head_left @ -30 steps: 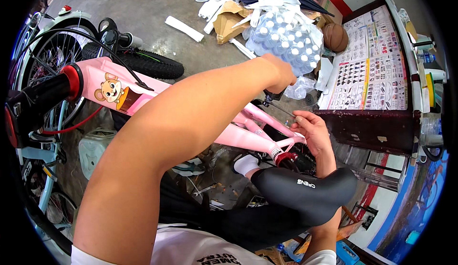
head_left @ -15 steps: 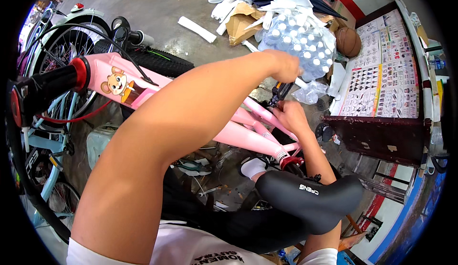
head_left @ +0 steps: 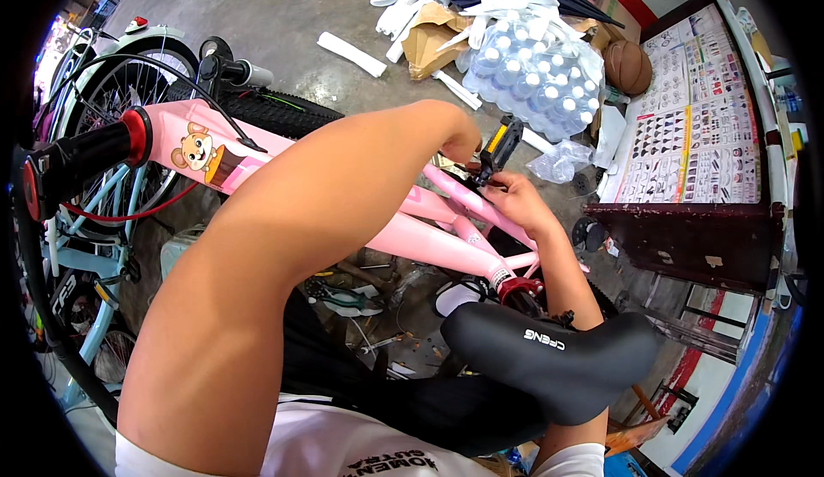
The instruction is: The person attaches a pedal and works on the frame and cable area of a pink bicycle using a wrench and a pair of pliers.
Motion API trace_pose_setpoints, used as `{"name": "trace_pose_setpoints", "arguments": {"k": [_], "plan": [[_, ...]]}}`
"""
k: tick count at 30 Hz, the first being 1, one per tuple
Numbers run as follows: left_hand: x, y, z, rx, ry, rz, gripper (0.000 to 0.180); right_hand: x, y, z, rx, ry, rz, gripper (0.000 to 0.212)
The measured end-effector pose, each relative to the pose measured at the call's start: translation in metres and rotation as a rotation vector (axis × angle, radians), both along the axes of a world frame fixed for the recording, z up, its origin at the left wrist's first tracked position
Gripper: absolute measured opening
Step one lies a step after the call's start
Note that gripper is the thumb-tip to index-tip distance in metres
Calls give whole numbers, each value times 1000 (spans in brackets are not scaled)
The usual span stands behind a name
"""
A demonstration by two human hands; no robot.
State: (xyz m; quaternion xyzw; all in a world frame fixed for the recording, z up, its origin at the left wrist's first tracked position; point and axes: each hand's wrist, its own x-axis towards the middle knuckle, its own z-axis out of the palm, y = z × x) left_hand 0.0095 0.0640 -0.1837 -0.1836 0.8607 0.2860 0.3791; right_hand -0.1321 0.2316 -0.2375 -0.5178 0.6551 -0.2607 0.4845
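A pink bicycle frame [head_left: 438,249] with a cartoon mouse sticker lies across in front of me. Its black pedal [head_left: 500,146], with a yellow reflector, sticks up beyond the frame's tubes. My right hand [head_left: 519,202] has its thumb and fingers closed at the pedal's inner end, by the axle. Just left of the pedal, my left hand [head_left: 461,140] is bent downward with curled fingers; the fingertips and whatever they hold are mostly hidden. The black saddle [head_left: 549,357] hangs over my right forearm.
Wrapped water bottles [head_left: 536,78], torn cardboard [head_left: 433,39] and a basketball [head_left: 627,66] lie beyond the frame. A dark cabinet with a printed chart [head_left: 687,116] stands right. Pliers [head_left: 343,295] and other tools lie on the floor below. A light-blue bicycle [head_left: 90,262] stands left.
My left hand has moved left and down, away from the pedal's outer part. The pedal now shows more fully and stands differently turned. My right hand stays close to its inner end.
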Motion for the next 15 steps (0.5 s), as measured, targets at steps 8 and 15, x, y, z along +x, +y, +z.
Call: {"name": "trace_pose_setpoints", "arguments": {"k": [8, 15], "plan": [[-4, 1, -54, -15, -208, -159, 72, -9, 0, -2, 190, -334, -3, 34], [11, -1, -43, 10, -188, -172, 70, -2, -4, 23, 277, -425, -7, 27]]}}
